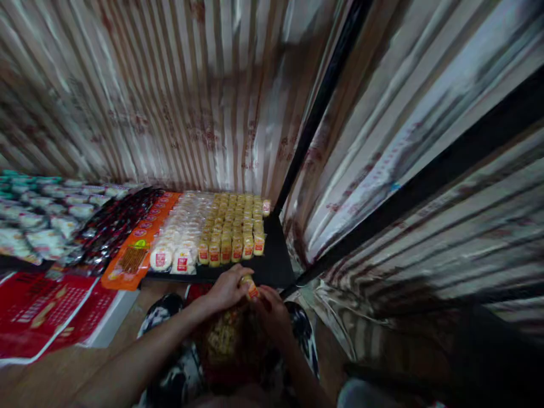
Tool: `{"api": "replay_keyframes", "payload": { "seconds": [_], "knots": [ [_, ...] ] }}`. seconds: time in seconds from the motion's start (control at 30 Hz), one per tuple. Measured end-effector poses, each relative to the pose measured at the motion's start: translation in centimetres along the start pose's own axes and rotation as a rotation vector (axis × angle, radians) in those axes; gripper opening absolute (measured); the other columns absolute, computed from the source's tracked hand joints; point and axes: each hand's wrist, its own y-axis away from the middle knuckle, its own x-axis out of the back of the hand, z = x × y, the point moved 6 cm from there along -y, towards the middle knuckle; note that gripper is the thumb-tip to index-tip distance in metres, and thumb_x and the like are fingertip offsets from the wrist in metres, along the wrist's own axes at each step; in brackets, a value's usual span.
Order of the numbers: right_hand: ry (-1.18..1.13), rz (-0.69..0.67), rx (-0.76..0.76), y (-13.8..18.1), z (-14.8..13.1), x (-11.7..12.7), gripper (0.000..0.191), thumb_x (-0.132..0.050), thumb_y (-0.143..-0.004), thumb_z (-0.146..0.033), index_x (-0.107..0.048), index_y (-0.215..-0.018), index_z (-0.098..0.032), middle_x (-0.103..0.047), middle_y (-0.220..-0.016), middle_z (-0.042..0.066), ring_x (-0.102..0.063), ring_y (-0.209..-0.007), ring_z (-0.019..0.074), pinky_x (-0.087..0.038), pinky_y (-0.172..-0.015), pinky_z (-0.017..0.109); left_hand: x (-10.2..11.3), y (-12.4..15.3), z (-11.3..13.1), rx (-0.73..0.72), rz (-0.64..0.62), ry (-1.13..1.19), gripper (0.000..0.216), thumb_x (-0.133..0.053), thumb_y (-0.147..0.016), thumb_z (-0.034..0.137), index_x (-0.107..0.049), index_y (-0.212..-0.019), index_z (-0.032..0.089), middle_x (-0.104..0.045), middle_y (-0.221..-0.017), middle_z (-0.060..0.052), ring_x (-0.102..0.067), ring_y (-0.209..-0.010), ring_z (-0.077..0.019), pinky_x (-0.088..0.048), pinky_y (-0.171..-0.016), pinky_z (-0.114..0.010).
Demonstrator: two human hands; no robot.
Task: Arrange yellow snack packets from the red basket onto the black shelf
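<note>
Before me, a small yellow snack packet [250, 287] with a red-orange label is pinched between both hands. My left hand [228, 288] closes on its left end, and my right hand [272, 310] grips the right end with bent fingers. Just beyond them, rows of matching yellow snack packets [226, 247] stand on a black shelf [275, 258]. Below my hands, between the knees, sits a red bag or box [204, 357] with more yellow packets [225, 337] in it, partly hidden by my arms and dim.
Left of the yellow rows lie white round packets [160, 258], an orange snack pack [127, 263], dark shiny packets [114, 221] and white packets [46, 238]. A red printed box [46, 311] stands at lower left. Black posts [310, 130] and striped sheeting [178, 102] close off the back and right.
</note>
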Motion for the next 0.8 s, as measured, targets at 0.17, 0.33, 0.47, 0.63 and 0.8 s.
{"api": "replay_keyframes", "payload": {
  "seconds": [0.17, 0.33, 0.47, 0.63, 0.8],
  "knots": [
    [-0.012, 0.094, 0.000, -2.0, -0.9, 2.0, 0.048, -0.048, -0.081, -0.043, -0.053, -0.122, -0.018, -0.062, -0.113, 0.010, -0.061, -0.093, 0.0210, -0.049, -0.082, 0.034, 1.8, -4.6, 3.1, -0.143, 0.025, 0.018, 0.037, -0.047, -0.080, 0.019, -0.054, -0.116, 0.020, -0.058, -0.113, -0.006, -0.054, -0.105, -0.0175, -0.042, -0.093, -0.031],
    [0.012, 0.222, -0.049, -5.5, -0.5, 3.8, 0.050, -0.051, -0.079, -0.047, -0.057, -0.118, -0.018, -0.064, -0.107, 0.011, -0.061, -0.080, 0.0197, -0.050, -0.078, 0.035, 2.8, -9.2, 5.0, -0.165, 0.053, -0.012, 0.035, -0.050, -0.079, 0.018, -0.055, -0.114, 0.019, -0.061, -0.110, -0.006, -0.057, -0.100, -0.0171, -0.044, -0.091, -0.031],
    [-0.057, 0.302, -0.099, -9.5, 0.0, 4.8, 0.054, -0.051, -0.076, -0.047, -0.055, -0.118, -0.013, -0.065, -0.103, 0.011, -0.061, -0.077, 0.0192, -0.050, -0.075, 0.033, 3.3, -13.3, 5.3, -0.122, 0.132, 0.035, 0.036, -0.052, -0.077, 0.017, -0.055, -0.113, 0.016, -0.063, -0.105, -0.006, -0.060, -0.093, -0.0157, -0.047, -0.087, -0.029],
    [-0.197, 0.362, -0.124, -14.8, 0.9, 5.1, 0.055, -0.049, -0.075, -0.043, -0.052, -0.120, -0.012, -0.065, -0.105, 0.012, -0.062, -0.076, 0.0187, -0.050, -0.070, 0.030, 3.3, -18.1, 4.5, -0.010, 0.199, 0.084, 0.038, -0.047, -0.076, 0.009, -0.054, -0.113, 0.015, -0.064, -0.105, -0.006, -0.061, -0.090, -0.0135, -0.048, -0.086, -0.026],
    [-0.202, 0.395, -0.141, -19.1, 2.8, 4.0, 0.047, -0.052, -0.073, -0.038, -0.056, -0.114, -0.015, -0.067, -0.099, 0.010, -0.063, -0.079, 0.0193, -0.049, -0.071, 0.029, 3.1, -21.5, 3.0, 0.082, 0.153, 0.047, 0.039, -0.048, -0.074, 0.008, -0.056, -0.112, 0.015, -0.064, -0.108, -0.006, -0.060, -0.097, -0.0152, -0.046, -0.087, -0.026]
  ]
}}
